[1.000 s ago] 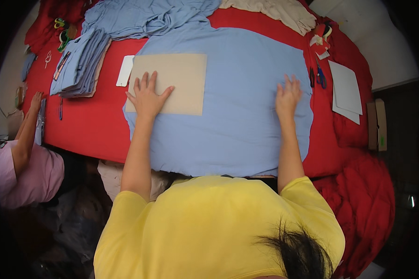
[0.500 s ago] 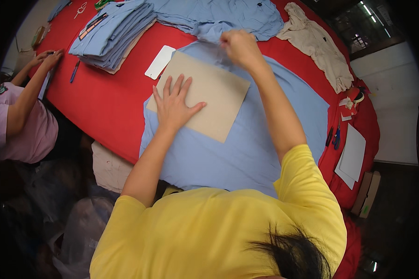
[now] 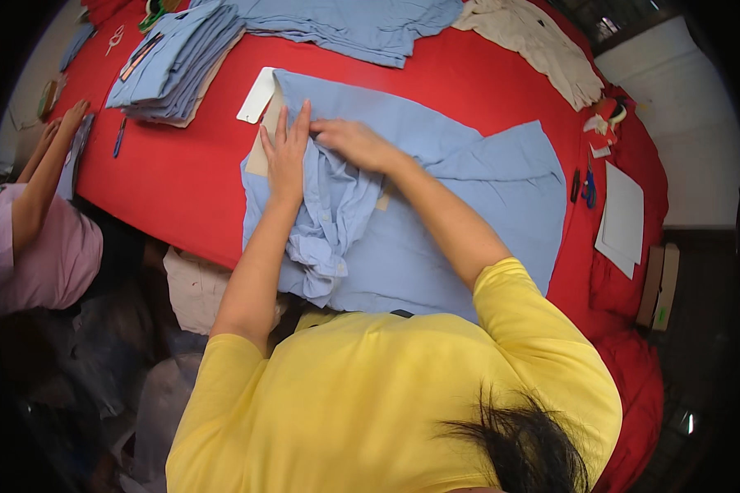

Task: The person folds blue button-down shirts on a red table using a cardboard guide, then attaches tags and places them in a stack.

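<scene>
A light blue shirt is spread over the red-covered table in front of me. One side of it is folded over a tan cardboard sheet, and only a strip of the sheet's left side and a small patch further right show. The folded part with its buttons lies crumpled toward me. My left hand lies with fingers stretched along the fold's left edge, on cardboard and cloth. Beside it, my right hand pinches the folded cloth, its fingertips close to my left fingers.
A white tag-shaped card lies beyond the cardboard. Folded blue shirts are stacked at far left, with a pen nearby. Blue-handled scissors and white sheets lie right. A co-worker's arms rest at the left edge.
My right hand has come from the far side toward my left hand, bringing the shirt's far part over the cardboard. My left hand has stayed on the cardboard, turned more upright. The view has shifted slightly.
</scene>
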Available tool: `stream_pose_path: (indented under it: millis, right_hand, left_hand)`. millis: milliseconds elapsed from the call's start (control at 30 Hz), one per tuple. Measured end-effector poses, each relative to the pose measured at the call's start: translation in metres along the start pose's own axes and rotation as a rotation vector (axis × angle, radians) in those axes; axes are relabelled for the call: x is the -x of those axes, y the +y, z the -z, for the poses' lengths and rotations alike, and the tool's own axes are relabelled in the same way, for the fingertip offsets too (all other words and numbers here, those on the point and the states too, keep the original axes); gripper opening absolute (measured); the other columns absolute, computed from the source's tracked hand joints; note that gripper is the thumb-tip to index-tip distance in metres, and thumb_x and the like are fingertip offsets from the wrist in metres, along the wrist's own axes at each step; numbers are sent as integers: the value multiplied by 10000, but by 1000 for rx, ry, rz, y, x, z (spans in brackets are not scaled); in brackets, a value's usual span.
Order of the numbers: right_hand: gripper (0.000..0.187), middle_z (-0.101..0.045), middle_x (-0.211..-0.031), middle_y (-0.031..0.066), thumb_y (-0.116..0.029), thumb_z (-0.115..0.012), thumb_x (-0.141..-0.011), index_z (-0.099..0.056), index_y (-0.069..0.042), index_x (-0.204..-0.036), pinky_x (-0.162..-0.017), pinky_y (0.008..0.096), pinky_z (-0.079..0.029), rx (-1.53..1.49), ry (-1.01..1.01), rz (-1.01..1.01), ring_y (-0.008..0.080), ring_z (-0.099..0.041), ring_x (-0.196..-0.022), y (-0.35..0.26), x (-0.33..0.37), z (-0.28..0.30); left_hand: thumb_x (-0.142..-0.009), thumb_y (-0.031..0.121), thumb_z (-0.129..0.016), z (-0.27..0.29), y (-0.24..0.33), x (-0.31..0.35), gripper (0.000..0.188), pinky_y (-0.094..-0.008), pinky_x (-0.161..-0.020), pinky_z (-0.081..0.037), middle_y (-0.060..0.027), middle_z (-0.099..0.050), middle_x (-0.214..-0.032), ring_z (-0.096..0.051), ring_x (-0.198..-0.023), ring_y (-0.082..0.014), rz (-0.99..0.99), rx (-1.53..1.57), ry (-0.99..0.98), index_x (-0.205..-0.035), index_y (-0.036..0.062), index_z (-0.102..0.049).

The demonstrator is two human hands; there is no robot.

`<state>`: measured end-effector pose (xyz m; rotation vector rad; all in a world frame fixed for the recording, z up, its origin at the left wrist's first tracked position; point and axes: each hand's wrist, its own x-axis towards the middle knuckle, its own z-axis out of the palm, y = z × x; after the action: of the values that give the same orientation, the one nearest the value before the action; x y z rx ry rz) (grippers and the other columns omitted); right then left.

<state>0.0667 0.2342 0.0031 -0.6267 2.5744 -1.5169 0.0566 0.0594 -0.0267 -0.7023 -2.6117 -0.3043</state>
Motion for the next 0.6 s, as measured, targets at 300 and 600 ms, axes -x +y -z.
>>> stream_pose_path:
  millis: [300, 600]
  right_hand:
    - [296, -593, -1112, 76, -132, -622, -776, -629, -162, -1070, -992, 544, -354, 1420, 658, -795, 311, -507, -1105, 75, 283, 223]
    - [255, -589, -1033, 69, -35, -639, -718, -631, -137, -953, -1024, 525, -325, 1222, 689, -928, 307, -494, -1094, -44, 426, 101]
  left_hand:
    - [-842, 109, -480, -4, 1, -5, 407, -484, -1157, -169, -20, -554, -1337, -393, -1333, -279, -66, 437, -5, -1158, 259, -688]
    - [-887, 226, -554, -15, -32, -9, 290, -460, -1169, -79, -80, -561, -1345, -345, -1386, -307, -35, 792, -125, -1130, 137, -685]
